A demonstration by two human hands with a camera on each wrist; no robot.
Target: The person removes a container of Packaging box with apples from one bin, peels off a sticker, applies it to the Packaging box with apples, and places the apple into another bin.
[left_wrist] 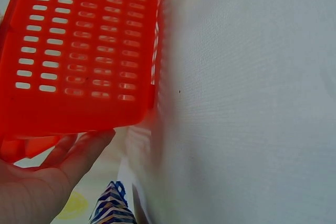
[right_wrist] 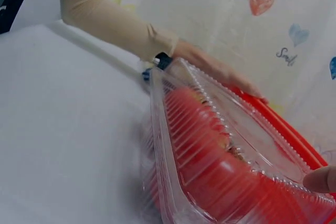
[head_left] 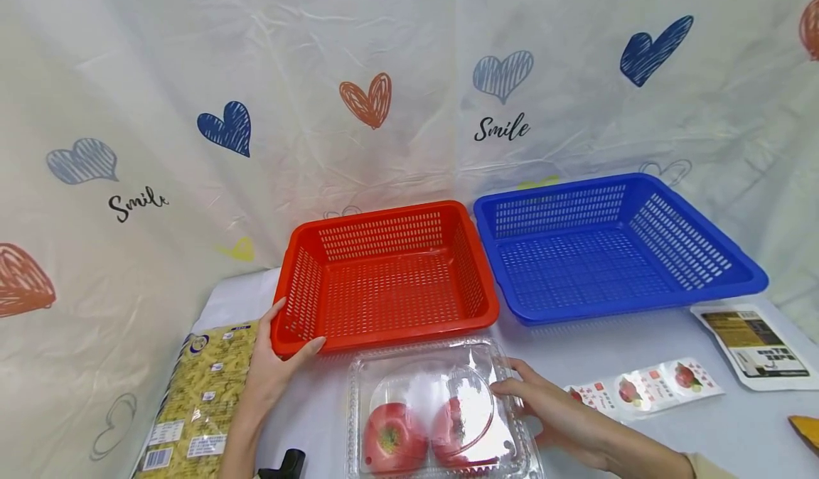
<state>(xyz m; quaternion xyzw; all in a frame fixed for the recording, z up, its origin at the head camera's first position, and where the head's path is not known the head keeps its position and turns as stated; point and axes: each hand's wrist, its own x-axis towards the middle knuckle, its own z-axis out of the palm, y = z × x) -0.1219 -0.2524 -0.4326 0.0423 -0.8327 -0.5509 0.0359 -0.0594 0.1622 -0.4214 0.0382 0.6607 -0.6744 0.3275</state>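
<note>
Both hands were bare, with no rings or gloves showing. The left hand (head_left: 271, 369) led into a bare forearm in the head view, with a small black device (head_left: 286, 463) at the wrist near the frame's lower edge. The right hand (head_left: 555, 409) ran back to a beige sleeve (head_left: 707, 467), its cuff just in view. In the right wrist view, a close-fitting beige sleeve (right_wrist: 107, 22) covered the left arm, ending at a black band (right_wrist: 163, 60).

a: what sits at three o'clock?
b: a blue basket (head_left: 614, 251), with a dark-labelled pouch (head_left: 755, 344) and a strip of fruit stickers (head_left: 646, 386) nearer on the bench (head_left: 736, 422).
a: and at nine?
b: a bag of pasta (head_left: 198, 401).
</note>
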